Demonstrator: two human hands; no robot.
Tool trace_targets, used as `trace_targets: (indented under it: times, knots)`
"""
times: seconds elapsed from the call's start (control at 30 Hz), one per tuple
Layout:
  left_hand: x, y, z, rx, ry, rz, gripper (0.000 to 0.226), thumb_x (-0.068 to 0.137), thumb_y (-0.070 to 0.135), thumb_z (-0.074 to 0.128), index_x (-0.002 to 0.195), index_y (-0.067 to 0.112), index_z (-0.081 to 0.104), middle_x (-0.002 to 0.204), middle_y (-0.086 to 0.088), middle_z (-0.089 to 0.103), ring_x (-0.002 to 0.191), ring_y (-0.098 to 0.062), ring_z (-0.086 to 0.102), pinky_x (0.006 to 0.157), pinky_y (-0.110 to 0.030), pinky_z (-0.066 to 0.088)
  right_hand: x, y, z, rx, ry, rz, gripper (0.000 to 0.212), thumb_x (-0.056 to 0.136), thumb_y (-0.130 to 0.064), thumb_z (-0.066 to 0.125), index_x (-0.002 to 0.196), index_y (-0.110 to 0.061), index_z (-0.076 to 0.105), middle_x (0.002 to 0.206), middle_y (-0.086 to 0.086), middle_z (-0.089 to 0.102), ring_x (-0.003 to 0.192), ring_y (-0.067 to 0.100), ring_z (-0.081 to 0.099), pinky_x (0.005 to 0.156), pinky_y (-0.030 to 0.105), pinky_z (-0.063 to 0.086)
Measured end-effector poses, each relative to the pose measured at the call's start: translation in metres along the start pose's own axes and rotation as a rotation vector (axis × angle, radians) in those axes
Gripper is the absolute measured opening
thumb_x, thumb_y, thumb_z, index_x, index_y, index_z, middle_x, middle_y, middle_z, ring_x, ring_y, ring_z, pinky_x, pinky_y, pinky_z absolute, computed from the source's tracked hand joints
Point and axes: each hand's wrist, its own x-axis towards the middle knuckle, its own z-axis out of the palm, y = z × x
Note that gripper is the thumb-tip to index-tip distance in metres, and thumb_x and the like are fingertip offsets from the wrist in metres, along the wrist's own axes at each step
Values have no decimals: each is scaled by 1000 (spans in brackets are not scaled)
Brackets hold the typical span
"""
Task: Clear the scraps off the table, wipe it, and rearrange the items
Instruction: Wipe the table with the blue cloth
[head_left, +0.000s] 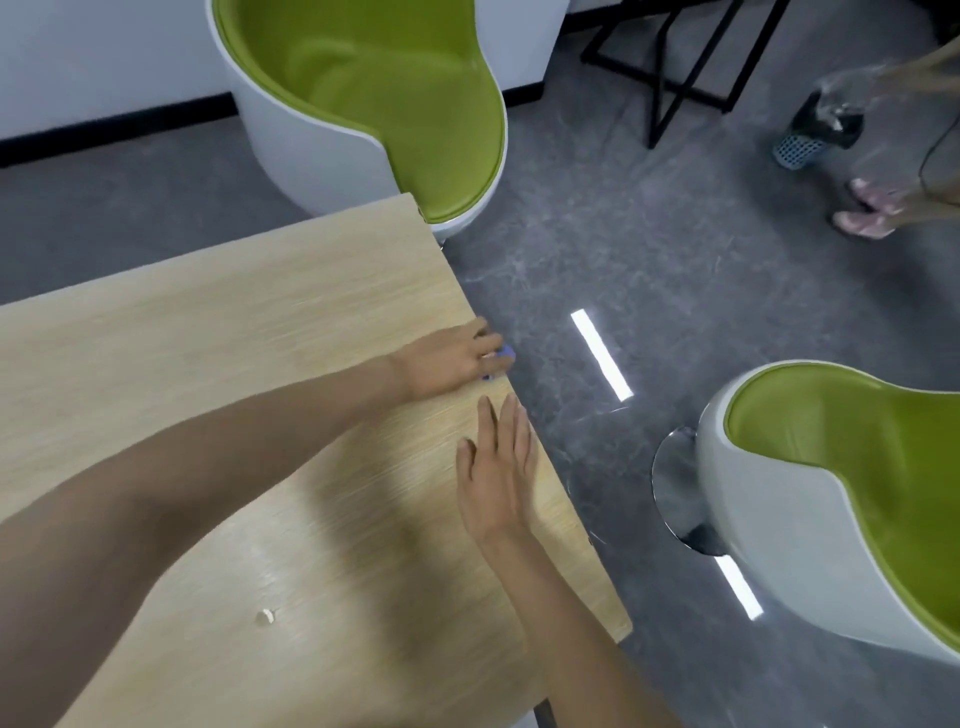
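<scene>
Left grip (447, 361) atop purple scrap (503, 355); table edge (470, 299)

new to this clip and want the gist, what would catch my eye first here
Two bare arms reach over the pale wooden table: the left hand covers a small purple piece at its right edge, the right hand lies flat beside it. A lime-green, white-shelled tub chair stands beyond the far corner, a second chair at right; a small white scrap lies near the front.
</scene>
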Motion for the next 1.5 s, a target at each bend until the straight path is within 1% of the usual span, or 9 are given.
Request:
trace_targets:
  times: [0.2, 0.4, 0.53, 0.7, 0.83, 1.0, 1.17, 1.3, 1.5]
  knots:
    - [-17, -90, -17, -130, 182, -1023, 24, 88, 0, 51, 108, 7, 62, 109, -21, 52, 105, -36, 43, 84, -47, 45, 11, -21, 2, -7, -27, -70, 70, 88, -47, -8, 152, -22, 0, 159, 5, -12, 146, 19, -16, 120, 39, -6]
    - [-21, -80, -6, 43, 63, -37, 40, 84, 5, 41, 116, 10, 65, 102, -11, 61, 96, -27, 46, 67, -30, 47, 20, -32, 10, 15, -3, -95, 66, 91, -45, 2, 152, -23, 15, 160, 6, 1, 148, 23, 0, 119, 40, 2]
    - [-25, -113, -9, -64, 217, -991, 31, 89, 0, 48, 118, 4, 58, 112, -20, 56, 105, -37, 44, 84, -44, 44, 19, -33, 15, -56, 24, -100, 62, 94, -41, 7, 151, -22, 18, 159, 8, 7, 147, 25, 9, 118, 42, 7]
    - [-13, -98, -1, -43, 35, -186, 40, 88, 2, 55, 128, 9, 56, 121, -15, 58, 109, -32, 45, 79, -39, 49, 21, -31, 16, -119, 40, -85, 58, 94, -40, 17, 148, -21, 28, 157, 9, 19, 144, 26, 22, 115, 42, 17]
    - [-10, -126, -8, -27, 201, -919, 33, 95, 7, 43, 126, 6, 54, 127, -16, 54, 115, -33, 40, 91, -37, 36, 21, -30, 24, -103, 75, -71, 54, 94, -38, 28, 145, -20, 34, 153, 11, 30, 141, 27, 31, 116, 42, 20]
    - [1, -116, -6, -94, 86, -426, 39, 93, 3, 48, 131, 10, 53, 134, -11, 53, 118, -34, 42, 83, -40, 46, 21, -29, 23, -130, 58, -73, 54, 94, -39, 29, 145, -21, 34, 154, 10, 30, 141, 26, 31, 113, 44, 27]
    - [12, -118, -7, -203, 259, -981, 29, 92, 8, 50, 120, 11, 57, 122, -7, 58, 110, -25, 46, 85, -27, 38, 22, -28, 24, -126, 50, -87, 53, 94, -39, 31, 144, -20, 34, 152, 12, 33, 139, 28, 32, 112, 42, 16]
    - [-14, -109, 3, -122, 165, -429, 41, 89, 1, 56, 128, 11, 59, 130, -8, 59, 110, -23, 39, 83, -31, 46, 22, -29, 18, -129, 43, -83, 54, 94, -40, 29, 144, -21, 36, 153, 11, 32, 140, 27, 33, 115, 42, 22]
    - [-60, -104, -16, -225, 424, -1274, 30, 93, 8, 47, 120, 7, 61, 127, -11, 57, 109, -33, 45, 89, -42, 45, 19, -29, 12, -65, -25, -119, 65, 91, -46, 2, 152, -24, 9, 160, 6, -1, 148, 23, 0, 117, 41, 0]
